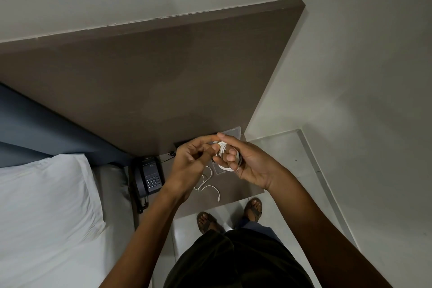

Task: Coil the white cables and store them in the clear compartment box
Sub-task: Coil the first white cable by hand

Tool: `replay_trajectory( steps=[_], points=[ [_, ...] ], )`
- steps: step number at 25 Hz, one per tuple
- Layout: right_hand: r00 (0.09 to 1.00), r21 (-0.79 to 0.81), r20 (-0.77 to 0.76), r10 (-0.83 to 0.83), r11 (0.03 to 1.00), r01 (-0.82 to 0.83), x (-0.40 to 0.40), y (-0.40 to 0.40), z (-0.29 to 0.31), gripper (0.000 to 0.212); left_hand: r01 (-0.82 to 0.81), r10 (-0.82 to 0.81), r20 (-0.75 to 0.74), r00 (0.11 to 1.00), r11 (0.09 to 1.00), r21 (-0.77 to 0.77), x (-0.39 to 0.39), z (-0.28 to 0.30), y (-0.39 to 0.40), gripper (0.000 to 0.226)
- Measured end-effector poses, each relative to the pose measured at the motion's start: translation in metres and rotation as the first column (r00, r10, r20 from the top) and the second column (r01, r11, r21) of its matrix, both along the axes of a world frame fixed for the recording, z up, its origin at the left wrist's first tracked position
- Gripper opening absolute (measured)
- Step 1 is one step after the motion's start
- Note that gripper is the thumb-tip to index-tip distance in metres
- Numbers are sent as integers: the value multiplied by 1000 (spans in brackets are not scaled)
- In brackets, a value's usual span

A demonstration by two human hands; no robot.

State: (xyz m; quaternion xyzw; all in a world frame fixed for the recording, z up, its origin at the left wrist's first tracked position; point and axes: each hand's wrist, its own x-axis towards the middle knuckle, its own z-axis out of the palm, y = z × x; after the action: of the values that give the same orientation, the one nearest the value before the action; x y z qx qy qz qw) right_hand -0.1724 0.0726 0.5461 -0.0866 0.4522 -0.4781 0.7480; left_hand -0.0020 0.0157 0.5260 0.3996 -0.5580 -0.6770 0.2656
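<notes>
A white cable (224,155) is looped around the fingers of the right hand (245,161), above the tabletop (233,190). The left hand (190,159) pinches one end of it. The clear box (231,134) sits mostly hidden behind both hands, and a black phone (147,176) is nearby.

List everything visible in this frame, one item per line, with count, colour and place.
white cable: 1, white, coiled around the right hand's fingers, tail trailing onto the bedside table
clear compartment box: 1, clear, on the table behind the hands, mostly hidden
bedside table: 1, brown, below the hands
telephone: 1, black, left end of the table
pillow: 1, white, lower left
headboard panel: 1, brown, on the wall
left hand: pinching the cable
right hand: holding the coil
feet: 2, in sandals, on the floor
</notes>
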Motion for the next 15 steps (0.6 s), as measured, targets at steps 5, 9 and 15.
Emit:
replay_trajectory(
  steps=[5,9,15],
  points=[
    [998,45,-49,-26,999,28,5,0,-5,58,-82,82,3,997,994,74,5,-3,-2,21],
    [987,70,-150,-53,995,65,9,2,-4,59,-83,83,-10,996,996,46,5,-5,-1,16],
    [946,58,-294,-140,985,164,15,4,-10,58,-35,36,5,999,987,-156,3,0,0,10]
  ],
)
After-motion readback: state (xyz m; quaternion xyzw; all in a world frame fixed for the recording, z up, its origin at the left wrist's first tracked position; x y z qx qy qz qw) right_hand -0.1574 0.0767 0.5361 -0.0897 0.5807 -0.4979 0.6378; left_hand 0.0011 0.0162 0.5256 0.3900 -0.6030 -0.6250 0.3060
